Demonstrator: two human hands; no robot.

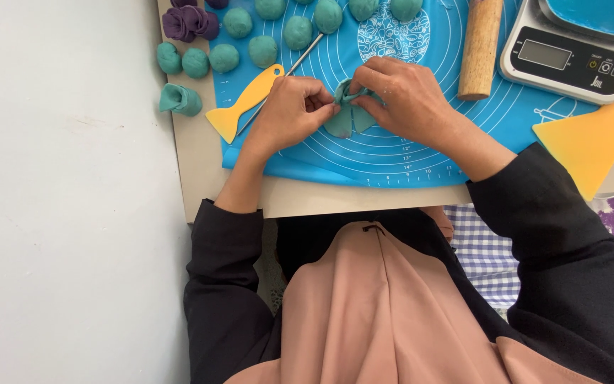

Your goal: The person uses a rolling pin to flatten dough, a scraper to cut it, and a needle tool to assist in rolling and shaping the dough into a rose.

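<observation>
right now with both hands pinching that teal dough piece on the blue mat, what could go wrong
1. The folded teal dough piece is thin; the left hand and right hand pinching from both sides could tear or flatten its folds.
2. The metal tool and yellow scraper lie right beside the left hand; a wrist shift might knock them into the dough balls.

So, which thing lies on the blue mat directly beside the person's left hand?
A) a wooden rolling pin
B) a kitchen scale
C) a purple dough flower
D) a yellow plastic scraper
D: the yellow plastic scraper lies on the blue mat right beside the left hand, while the wooden rolling pin sits past the right hand.
</observation>
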